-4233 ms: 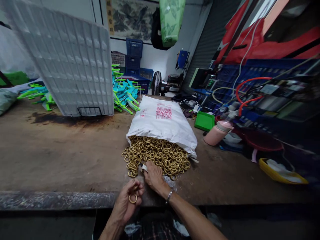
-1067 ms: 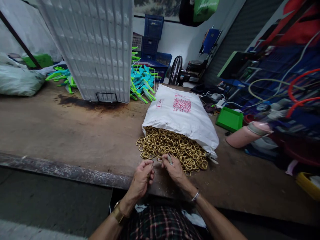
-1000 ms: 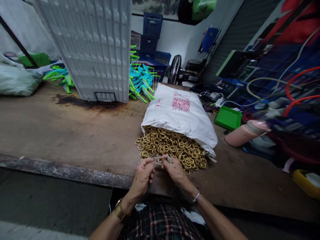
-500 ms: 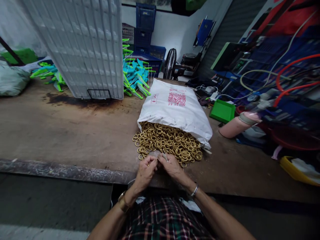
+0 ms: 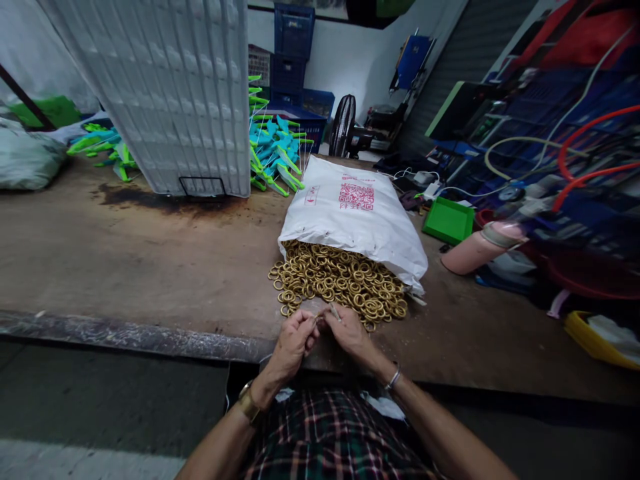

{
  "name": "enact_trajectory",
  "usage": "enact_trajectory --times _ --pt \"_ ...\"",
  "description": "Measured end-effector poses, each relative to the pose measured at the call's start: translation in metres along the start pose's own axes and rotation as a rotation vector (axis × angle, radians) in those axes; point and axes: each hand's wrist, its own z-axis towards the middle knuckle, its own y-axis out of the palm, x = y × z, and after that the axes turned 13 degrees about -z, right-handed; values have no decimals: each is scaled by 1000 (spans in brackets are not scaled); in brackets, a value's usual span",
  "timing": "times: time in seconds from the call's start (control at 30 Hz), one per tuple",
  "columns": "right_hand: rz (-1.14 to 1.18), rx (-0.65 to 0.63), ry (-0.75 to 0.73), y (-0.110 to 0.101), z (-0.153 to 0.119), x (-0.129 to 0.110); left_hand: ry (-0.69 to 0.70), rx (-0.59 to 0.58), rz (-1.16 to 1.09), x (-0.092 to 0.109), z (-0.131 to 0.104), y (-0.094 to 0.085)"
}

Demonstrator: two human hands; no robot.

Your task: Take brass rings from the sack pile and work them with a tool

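Observation:
A white sack (image 5: 357, 213) with red print lies on the brown table (image 5: 165, 267), and a heap of gold-coloured rings (image 5: 340, 277) spills from its mouth. At the near edge of the heap, my left hand (image 5: 296, 339) has its fingers pinched on a ring seen only in part. Close beside it, my right hand (image 5: 351, 335) is closed, with a thin pale tool between thumb and forefinger. Its tip points up toward the rings. The fingertips of both hands nearly meet; the small details between them are too fine to make out.
Upright at the back left stands a ribbed white panel (image 5: 175, 107), with green and blue plastic pieces (image 5: 277, 153) beside it. To the right are a green tray (image 5: 449, 221), a pink cylinder (image 5: 473, 252) and a yellow basin (image 5: 590, 343). A black fan (image 5: 344, 127) stands behind.
The view has shifted slightly. My hands have moved a little apart, and part of a ring now shows between them.

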Motion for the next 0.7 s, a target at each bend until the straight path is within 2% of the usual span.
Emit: enact_trajectory --times 0.1,0.2,0.5,0.57,0.7 --pt "-193 -22 -175 2 -5 3 30 14 31 0 0 1" --pt "-309 -42 -250 5 -8 5 49 37 43 3 -2 4" --pt "-480 -82 -272 11 -8 8 85 71 86 4 -4 3" --pt "-514 -79 -257 10 -5 10 81 52 107 5 -6 4" --pt "-583 -42 -181 6 9 15 -13 -57 104 9 -14 9"
